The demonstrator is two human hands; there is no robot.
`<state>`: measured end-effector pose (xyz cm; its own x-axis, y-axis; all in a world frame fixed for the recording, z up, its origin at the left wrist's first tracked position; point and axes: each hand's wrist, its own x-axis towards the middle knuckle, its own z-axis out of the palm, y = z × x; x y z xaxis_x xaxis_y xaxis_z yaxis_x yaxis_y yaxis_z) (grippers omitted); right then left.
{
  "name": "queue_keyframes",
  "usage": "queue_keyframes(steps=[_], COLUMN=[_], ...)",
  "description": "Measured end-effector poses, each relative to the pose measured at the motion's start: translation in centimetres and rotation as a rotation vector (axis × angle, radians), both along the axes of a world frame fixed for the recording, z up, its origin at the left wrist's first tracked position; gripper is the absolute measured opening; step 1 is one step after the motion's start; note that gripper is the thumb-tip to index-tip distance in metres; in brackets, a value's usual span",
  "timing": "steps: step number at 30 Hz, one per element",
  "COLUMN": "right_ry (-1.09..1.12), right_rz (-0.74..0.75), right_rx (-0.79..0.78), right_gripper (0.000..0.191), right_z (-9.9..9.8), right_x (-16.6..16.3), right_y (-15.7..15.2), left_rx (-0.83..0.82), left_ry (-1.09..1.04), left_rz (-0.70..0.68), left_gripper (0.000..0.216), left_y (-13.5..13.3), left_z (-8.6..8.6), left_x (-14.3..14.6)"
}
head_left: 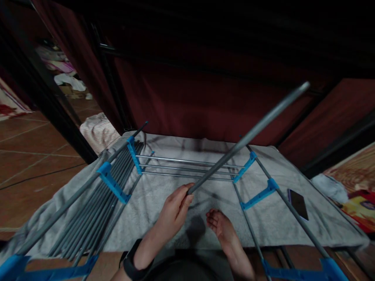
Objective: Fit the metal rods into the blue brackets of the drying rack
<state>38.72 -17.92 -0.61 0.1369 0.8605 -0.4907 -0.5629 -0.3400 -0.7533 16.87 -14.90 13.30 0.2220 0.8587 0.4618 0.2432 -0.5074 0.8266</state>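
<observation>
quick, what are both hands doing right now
Left hand: closed, holding a long grey metal rod.
Right hand: open, fingers loosely curled, holding nothing.

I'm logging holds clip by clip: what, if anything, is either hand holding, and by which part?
The left hand grips a long, straight, grey metal tube by its near end. The right hand, loosely curled, holds nothing.
</observation>
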Motion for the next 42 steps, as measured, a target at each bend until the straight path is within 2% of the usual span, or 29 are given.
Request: queue_keyframes(steps=[3, 7, 12, 16, 22, 31, 36, 42], right_ry=[-0.035, -0.049, -0.001, 0.064, 0.111, 0.075, 0.069, 0.041], right_rz=[-0.039, -0.087, -0.153, -0.202, -0.19, -0.207, -0.266, -0.271], right_rx=[0.042, 0.099, 0.172, 0.213, 0.239, 0.174, 0.11, 0.059], right_gripper=[0.028, 0.032, 0.037, 0.04, 0.032, 0.016, 0.027, 0.018], right_z=[1.2, 2.4, 3.4, 3.5, 2.4, -0.2, -1.7, -2.7], right_x=[0.7, 1.6, 2.2, 2.3, 2.3, 2.7, 3.4, 4.0], right_y=[0.7, 1.8, 2.7, 3.6, 5.2, 7.2, 8.4, 9.0], left_rx=[0.062, 0.105, -0.003, -0.096, -0.119, -0.169, -0.238, -0.267], left_ry=[0.115, 0.281, 0.5, 0.628, 0.741, 0.917, 0.897, 0.812], left_rz=[-0.003, 0.037, 0.063, 0.062, 0.059, 0.062, 0.121, 0.189], left_gripper=[0.029, 0.031, 0.036, 0.04, 0.041, 0.047, 0.047, 0.045], left_y=[0.8, 2.3, 3.4, 3.6, 4.0, 4.3, 4.5, 4.3], left_z=[-1.0, -4.1, -8.1, -9.8, -11.2, -12.1, -14.1, -16.1], left_x=[-0.2, -0.6, -0.7, -0.6, -0.8, -2.5, -5.0, -7.8])
